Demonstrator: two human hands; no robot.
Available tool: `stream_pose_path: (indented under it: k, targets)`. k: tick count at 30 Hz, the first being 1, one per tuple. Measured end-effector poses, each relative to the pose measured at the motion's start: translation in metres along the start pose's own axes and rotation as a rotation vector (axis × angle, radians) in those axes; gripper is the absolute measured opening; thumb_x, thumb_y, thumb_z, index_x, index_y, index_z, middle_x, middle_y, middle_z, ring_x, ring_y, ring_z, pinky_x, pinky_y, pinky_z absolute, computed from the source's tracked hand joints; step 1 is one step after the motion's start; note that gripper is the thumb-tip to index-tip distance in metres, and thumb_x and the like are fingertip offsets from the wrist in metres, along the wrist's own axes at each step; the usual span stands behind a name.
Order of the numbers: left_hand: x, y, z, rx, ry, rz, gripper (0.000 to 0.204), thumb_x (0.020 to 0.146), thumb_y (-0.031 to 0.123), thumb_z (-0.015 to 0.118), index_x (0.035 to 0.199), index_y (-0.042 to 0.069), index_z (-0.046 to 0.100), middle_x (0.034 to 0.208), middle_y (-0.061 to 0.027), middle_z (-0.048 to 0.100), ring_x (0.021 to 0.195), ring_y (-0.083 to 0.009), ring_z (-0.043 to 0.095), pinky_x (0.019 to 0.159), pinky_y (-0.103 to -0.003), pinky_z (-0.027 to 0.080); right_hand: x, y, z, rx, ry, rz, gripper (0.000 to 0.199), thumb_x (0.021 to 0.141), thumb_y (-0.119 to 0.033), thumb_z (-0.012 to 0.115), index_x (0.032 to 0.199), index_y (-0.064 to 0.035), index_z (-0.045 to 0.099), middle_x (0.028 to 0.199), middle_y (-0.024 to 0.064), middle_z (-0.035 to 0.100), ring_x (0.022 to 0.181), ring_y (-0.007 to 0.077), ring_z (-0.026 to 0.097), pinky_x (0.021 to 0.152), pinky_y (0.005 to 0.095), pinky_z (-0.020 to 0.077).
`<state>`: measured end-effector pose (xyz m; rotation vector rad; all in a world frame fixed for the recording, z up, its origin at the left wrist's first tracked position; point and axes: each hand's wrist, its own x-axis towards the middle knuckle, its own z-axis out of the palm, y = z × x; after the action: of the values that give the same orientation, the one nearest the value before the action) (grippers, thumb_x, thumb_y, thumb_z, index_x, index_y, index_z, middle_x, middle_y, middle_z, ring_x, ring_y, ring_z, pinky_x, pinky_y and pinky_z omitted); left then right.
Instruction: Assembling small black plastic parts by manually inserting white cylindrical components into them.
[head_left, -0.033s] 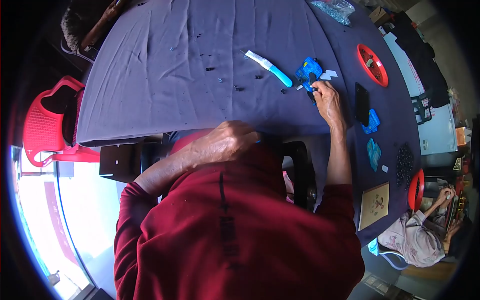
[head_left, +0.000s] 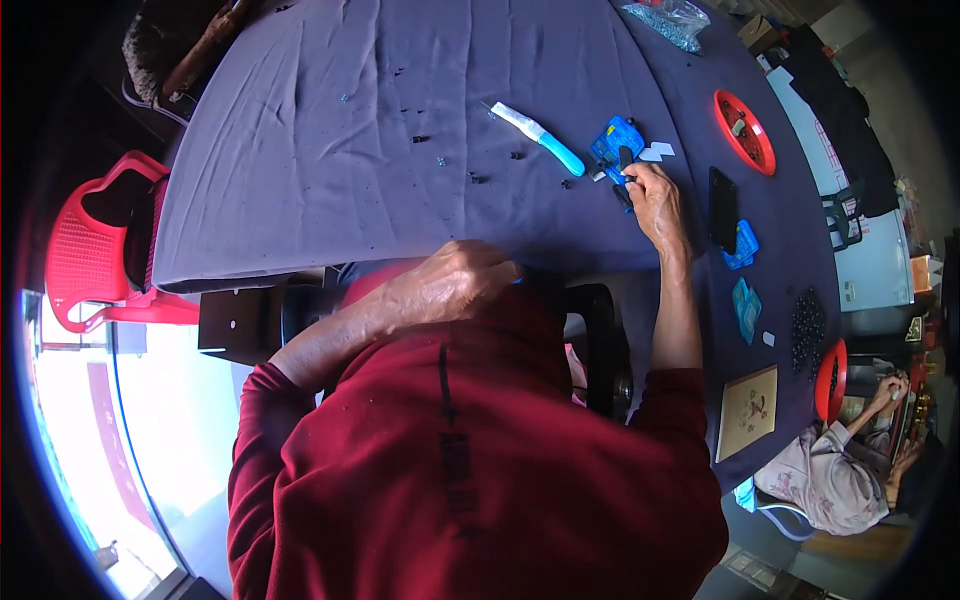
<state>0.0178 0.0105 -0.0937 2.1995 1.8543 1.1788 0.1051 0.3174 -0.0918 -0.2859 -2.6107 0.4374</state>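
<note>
My right hand (head_left: 657,205) reaches over the table, thumb and fingers pinched on a small black piece (head_left: 626,158). Just beyond it lies a blue packet (head_left: 622,135), with white slips of paper (head_left: 656,151) to its right and another dark piece (head_left: 623,196) by the fingers. Low at my lap, in front of the table edge, my left hand (head_left: 460,282) is closed; a bit of blue shows at its fingertips, but what it holds is hidden. A screwdriver-like tool with a light blue handle (head_left: 562,152) and white middle lies left of the packet.
Small black parts (head_left: 476,177) are scattered over the grey tablecloth (head_left: 330,200). To the right are a red dish (head_left: 757,150), a dark phone (head_left: 722,210), a pile of black beads (head_left: 809,325) and a tan card (head_left: 747,413). Another person (head_left: 835,475) sits at lower right.
</note>
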Motion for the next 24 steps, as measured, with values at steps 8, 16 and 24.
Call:
stream_pose_path:
  k: [8, 16, 24]
  targets:
    - [0.035, -0.014, -0.011, -0.524, -0.01, -0.581, 0.008, 0.083, 0.006, 0.054, 0.084, -0.001, 0.054, 0.078, -0.0089, 0.058, 0.068, -0.0166, 0.056, 0.061, -0.03, 0.044, -0.007, -0.059, -0.025, 0.511, 0.001, 0.174, 0.018, 0.077, -0.002, 0.06, 0.094, -0.0028, 0.061, 0.076, 0.006, 0.056, 0.063, 0.0137, 0.054, 0.058, 0.0253, 0.0441]
    - [0.042, -0.013, -0.007, -1.637, 0.302, -0.538, 0.015, 0.082, 0.01, 0.06, 0.093, -0.001, 0.058, 0.083, -0.0054, 0.06, 0.071, -0.0115, 0.057, 0.07, -0.025, 0.047, -0.022, -0.142, -0.026, 0.331, 0.094, -0.322, 0.027, 0.072, -0.005, 0.067, 0.098, -0.0053, 0.062, 0.078, 0.005, 0.055, 0.068, 0.0147, 0.055, 0.055, 0.0252, 0.0434]
    - [0.018, -0.007, 0.009, -1.627, 0.224, -0.655, 0.014, 0.081, 0.014, 0.062, 0.084, 0.001, 0.059, 0.073, -0.0029, 0.058, 0.064, -0.0095, 0.054, 0.061, -0.022, 0.044, -0.051, -0.154, -0.01, 0.161, 0.122, -0.423, 0.029, 0.073, -0.002, 0.066, 0.101, -0.0011, 0.06, 0.08, 0.0089, 0.054, 0.07, 0.0233, 0.056, 0.06, 0.0309, 0.0467]
